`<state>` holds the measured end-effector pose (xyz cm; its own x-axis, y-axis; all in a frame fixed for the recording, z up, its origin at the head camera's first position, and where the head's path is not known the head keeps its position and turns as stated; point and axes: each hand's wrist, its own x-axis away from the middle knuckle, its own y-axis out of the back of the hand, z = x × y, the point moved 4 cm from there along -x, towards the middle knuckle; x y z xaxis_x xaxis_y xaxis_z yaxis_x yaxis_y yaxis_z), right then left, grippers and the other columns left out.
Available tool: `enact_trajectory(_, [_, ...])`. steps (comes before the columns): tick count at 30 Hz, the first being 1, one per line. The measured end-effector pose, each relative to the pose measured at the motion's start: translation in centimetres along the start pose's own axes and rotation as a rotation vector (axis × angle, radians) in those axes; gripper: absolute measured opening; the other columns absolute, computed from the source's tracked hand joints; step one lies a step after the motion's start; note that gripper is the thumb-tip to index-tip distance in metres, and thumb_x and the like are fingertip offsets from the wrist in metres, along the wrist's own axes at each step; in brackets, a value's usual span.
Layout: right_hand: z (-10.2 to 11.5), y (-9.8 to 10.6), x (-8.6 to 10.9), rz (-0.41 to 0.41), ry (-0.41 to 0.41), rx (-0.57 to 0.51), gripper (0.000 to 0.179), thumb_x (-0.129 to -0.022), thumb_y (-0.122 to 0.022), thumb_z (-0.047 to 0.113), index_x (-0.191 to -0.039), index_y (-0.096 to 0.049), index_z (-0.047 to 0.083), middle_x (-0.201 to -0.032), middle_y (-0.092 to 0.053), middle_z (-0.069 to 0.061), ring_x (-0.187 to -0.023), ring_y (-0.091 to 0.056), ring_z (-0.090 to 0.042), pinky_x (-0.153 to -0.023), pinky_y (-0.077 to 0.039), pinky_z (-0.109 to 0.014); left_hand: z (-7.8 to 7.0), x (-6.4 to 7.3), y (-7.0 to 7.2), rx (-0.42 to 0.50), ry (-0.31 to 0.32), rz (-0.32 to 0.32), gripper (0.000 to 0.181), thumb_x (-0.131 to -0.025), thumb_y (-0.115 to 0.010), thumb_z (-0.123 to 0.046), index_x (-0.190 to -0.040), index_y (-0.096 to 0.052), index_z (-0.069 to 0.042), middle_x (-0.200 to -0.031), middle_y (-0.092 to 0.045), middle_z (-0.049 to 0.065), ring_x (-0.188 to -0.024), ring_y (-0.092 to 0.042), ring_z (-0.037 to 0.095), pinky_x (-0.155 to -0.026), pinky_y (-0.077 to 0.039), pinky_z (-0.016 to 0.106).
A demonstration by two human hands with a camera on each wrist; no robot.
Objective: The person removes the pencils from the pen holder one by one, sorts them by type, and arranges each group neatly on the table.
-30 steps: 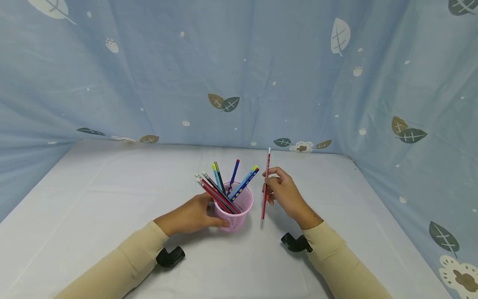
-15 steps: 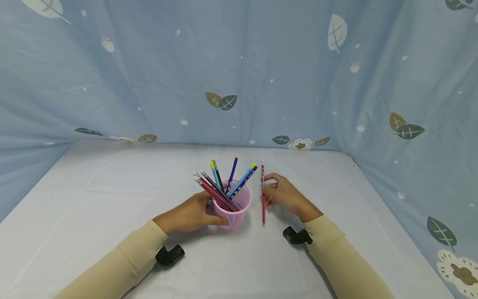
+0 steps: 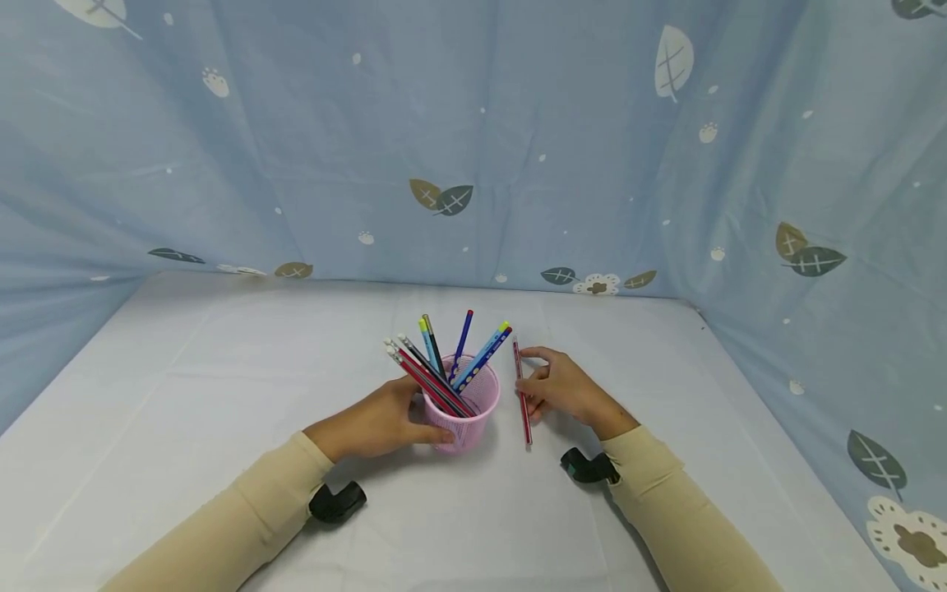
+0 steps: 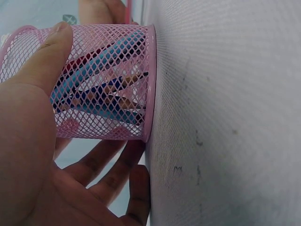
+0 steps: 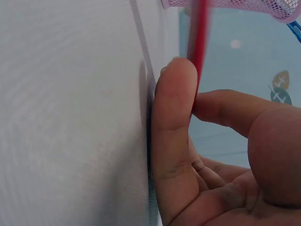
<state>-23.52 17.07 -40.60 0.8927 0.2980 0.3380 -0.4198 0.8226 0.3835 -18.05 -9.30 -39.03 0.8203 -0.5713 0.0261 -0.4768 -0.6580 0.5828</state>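
Observation:
My left hand grips a pink mesh pencil cup from its left side, thumb across the near wall. In the left wrist view the cup's base rim sits right at the white tabletop. Several pencils fan out of the cup: red, black, light blue and dark blue. Just right of the cup, my right hand pinches a red pencil between thumb and fingers, low over the table. From the right wrist, the red pencil looks blurred, with one finger close along the table surface.
A white cloth covers the table. Blue leaf-patterned fabric hangs behind it and along both sides. Black wrist mounts stick out beneath both cream sleeves.
My right hand has come down toward the table with the red pencil. The pencil's far end has swung left and dropped. My left hand keeps its hold on the cup.

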Motion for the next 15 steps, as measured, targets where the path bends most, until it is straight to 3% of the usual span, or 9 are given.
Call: enact_trajectory(15, [0.32, -0.36, 0.19, -0.05, 0.018, 0.108, 0.065, -0.093, -0.069, 0.011, -0.151, -0.04, 0.012, -0.084, -0.065, -0.012, -0.053, -0.064, -0.019, -0.054, -0.059, -0.035, 0.05, -0.15, -0.07, 0.005, 0.009, -0.001, 0.085, -0.081, -0.082, -0.044, -0.15, -0.042, -0.015, -0.145, -0.056, 0.004, -0.132, -0.055, 0.026, -0.111, -0.044, 0.05])
